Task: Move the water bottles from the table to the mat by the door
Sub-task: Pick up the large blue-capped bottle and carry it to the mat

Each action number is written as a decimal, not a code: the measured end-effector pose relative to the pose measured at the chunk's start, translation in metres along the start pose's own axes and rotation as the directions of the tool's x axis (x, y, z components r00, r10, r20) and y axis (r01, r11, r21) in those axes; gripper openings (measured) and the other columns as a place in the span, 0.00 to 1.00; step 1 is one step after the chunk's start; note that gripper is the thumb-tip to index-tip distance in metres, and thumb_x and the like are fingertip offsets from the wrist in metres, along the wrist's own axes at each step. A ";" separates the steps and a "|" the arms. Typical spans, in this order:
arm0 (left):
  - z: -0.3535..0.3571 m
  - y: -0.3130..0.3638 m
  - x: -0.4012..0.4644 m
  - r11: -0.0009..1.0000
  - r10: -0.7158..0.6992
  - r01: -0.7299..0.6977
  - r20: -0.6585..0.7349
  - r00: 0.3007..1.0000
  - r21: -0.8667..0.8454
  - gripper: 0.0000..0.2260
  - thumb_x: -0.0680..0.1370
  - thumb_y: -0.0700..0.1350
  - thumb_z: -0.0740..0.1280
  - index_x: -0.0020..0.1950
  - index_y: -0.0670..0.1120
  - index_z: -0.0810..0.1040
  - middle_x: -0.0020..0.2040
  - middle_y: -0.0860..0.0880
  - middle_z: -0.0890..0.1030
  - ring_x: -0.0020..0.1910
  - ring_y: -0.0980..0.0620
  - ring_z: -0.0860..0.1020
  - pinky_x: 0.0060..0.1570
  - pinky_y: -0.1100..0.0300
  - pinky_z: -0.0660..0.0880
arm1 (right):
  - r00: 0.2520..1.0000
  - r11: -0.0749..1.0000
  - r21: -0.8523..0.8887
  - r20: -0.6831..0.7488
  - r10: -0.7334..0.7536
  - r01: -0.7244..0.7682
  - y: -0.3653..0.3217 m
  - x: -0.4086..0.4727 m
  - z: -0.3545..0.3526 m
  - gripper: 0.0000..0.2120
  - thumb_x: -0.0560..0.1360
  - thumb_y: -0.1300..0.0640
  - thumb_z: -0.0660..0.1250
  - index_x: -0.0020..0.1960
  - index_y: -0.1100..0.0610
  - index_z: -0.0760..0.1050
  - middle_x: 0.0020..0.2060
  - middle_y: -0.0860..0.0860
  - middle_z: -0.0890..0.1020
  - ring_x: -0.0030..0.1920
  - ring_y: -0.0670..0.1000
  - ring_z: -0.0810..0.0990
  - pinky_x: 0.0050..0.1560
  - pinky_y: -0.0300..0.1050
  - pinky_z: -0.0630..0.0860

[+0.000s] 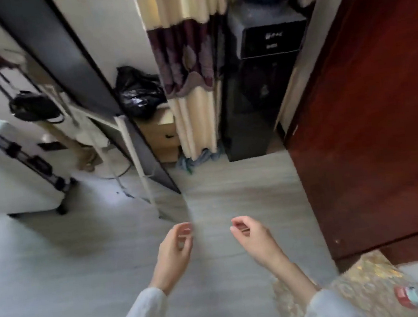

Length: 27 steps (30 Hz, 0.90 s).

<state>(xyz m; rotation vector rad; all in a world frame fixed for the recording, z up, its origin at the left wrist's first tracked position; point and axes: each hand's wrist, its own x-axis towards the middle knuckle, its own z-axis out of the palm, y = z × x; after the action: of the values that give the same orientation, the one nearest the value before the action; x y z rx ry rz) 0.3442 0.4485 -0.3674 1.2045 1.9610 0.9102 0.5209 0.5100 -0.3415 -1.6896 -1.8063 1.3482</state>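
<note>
Pale grey floorboards (pixel 233 207) show no water bottles, so their heft and best grip can't be judged; left hand (pixel 176 249) and right hand (pixel 253 238) hang loosely curled, holding nothing.

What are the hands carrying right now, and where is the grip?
Nothing. The left hand and right hand both hang over the floor with loosely curled fingers and no bottle in either; no water bottle is in view.

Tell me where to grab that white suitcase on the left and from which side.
Take the white suitcase by its upper edge, reaching from the right, probably with the left hand. It stands on its wheels, that side faces the open floor, and both hands hold nothing. No handle is clearly visible.
</note>
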 end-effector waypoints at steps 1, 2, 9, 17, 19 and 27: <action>-0.029 -0.018 -0.003 0.999 -0.046 0.045 -0.051 0.998 -0.022 0.09 0.74 0.35 0.65 0.54 0.40 0.76 0.48 0.45 0.80 0.44 0.49 0.78 0.39 0.75 0.69 | 0.998 0.999 -0.018 0.059 -0.026 0.027 -0.017 0.005 0.026 0.10 0.74 0.58 0.65 0.54 0.59 0.76 0.49 0.56 0.83 0.45 0.49 0.79 0.52 0.40 0.73; -0.057 -0.035 -0.007 0.996 -0.087 0.084 -0.091 0.992 -0.041 0.09 0.74 0.35 0.65 0.54 0.40 0.76 0.48 0.45 0.80 0.43 0.49 0.78 0.39 0.74 0.69 | 0.992 0.998 -0.034 0.114 -0.048 0.052 -0.034 0.009 0.052 0.10 0.74 0.57 0.65 0.53 0.58 0.76 0.48 0.55 0.83 0.44 0.48 0.78 0.52 0.39 0.73; -0.228 -0.137 -0.051 0.933 -0.345 0.265 -0.395 0.851 -0.243 0.09 0.75 0.37 0.64 0.54 0.42 0.76 0.46 0.47 0.80 0.41 0.59 0.78 0.40 0.77 0.70 | 0.836 0.944 -0.078 0.493 -0.243 0.320 -0.171 0.015 0.234 0.10 0.74 0.58 0.64 0.55 0.60 0.75 0.46 0.54 0.81 0.45 0.50 0.79 0.40 0.29 0.68; -0.363 -0.222 -0.076 0.804 -0.587 0.342 -0.558 0.586 -0.486 0.09 0.75 0.39 0.64 0.54 0.46 0.76 0.49 0.46 0.81 0.47 0.49 0.79 0.51 0.56 0.75 | 0.561 0.829 -0.067 0.765 -0.314 0.556 -0.300 0.029 0.410 0.10 0.75 0.56 0.64 0.54 0.57 0.76 0.48 0.54 0.83 0.45 0.48 0.79 0.43 0.32 0.68; -0.403 -0.247 -0.071 0.786 -0.615 0.340 -0.590 0.523 -0.516 0.08 0.75 0.39 0.64 0.54 0.46 0.76 0.49 0.46 0.81 0.48 0.49 0.79 0.53 0.54 0.76 | 0.503 0.804 -0.034 0.796 -0.337 0.594 -0.333 0.040 0.462 0.09 0.75 0.56 0.64 0.54 0.57 0.76 0.48 0.54 0.83 0.45 0.49 0.80 0.45 0.35 0.69; -0.570 -0.327 -0.054 0.740 -0.672 0.296 -0.677 0.301 -0.603 0.08 0.76 0.40 0.63 0.54 0.46 0.76 0.51 0.46 0.80 0.50 0.47 0.79 0.56 0.51 0.75 | 0.278 0.729 0.066 0.899 -0.340 0.681 -0.470 0.054 0.647 0.09 0.75 0.53 0.63 0.53 0.54 0.76 0.47 0.54 0.83 0.47 0.50 0.81 0.45 0.39 0.74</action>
<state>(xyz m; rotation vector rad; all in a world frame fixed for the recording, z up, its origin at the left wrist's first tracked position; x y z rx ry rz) -0.2481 0.1643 -0.3166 -0.3190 2.4935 1.6322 -0.2672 0.3646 -0.3139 -0.1542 -2.9322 1.7534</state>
